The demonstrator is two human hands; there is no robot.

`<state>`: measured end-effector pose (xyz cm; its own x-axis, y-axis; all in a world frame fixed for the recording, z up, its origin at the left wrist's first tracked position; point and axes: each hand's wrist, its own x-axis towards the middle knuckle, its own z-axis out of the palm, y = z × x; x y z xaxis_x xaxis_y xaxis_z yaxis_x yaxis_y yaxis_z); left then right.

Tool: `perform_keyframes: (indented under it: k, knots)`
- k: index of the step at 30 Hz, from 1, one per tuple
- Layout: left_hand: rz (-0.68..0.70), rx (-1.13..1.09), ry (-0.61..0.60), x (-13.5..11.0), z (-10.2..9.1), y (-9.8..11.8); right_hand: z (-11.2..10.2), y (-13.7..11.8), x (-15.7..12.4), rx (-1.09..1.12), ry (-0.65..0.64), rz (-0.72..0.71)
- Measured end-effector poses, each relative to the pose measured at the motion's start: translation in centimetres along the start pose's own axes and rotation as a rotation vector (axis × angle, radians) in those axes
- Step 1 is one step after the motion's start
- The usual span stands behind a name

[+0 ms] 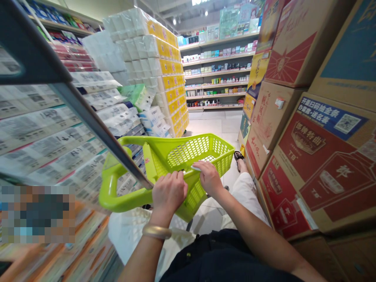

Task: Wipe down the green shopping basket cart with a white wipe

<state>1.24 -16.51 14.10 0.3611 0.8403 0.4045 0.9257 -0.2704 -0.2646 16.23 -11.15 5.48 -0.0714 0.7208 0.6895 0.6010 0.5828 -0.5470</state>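
Note:
A lime-green rolling shopping basket (pixel 226 158) stands before me, tilted in view, with a slotted bottom and a thick looped end at the left. My left hand (pixel 169 190) is closed in a fist over its near rim, right where a grey metal rod (pixel 96 121) meets the green plastic. That rod runs up to a dark plastic handle (pixel 32 43) close to the camera. Further along the same rim, my right hand (pixel 208 178) grips with its fingers curled over the edge. A small white piece (pixel 196 167) shows beneath those fingertips; its kind is unclear.
Stacked cardboard cartons (pixel 317 156) line the right side. Wrapped tissue packs (pixel 167 78) rise in a tall pile at the left, beside more packaged paper (pixel 38 137). Shelves of small products (pixel 217 68) stand behind. Pale floor tiles (pixel 205 125) run between. My sandalled foot (pixel 239 156) is near the cartons.

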Motion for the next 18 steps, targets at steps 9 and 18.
perform_keyframes:
  k: [9, 18]
  knots:
    - [0.005, -0.022, 0.009, -0.1, 0.0, -0.5, 0.8, -1.9, -0.4, 0.043, -0.048, -0.088]
    - [0.014, -0.04, 0.027, -0.4, 0.3, -1.5, 1.2, -1.7, -0.5, -0.009, 0.016, -0.012]
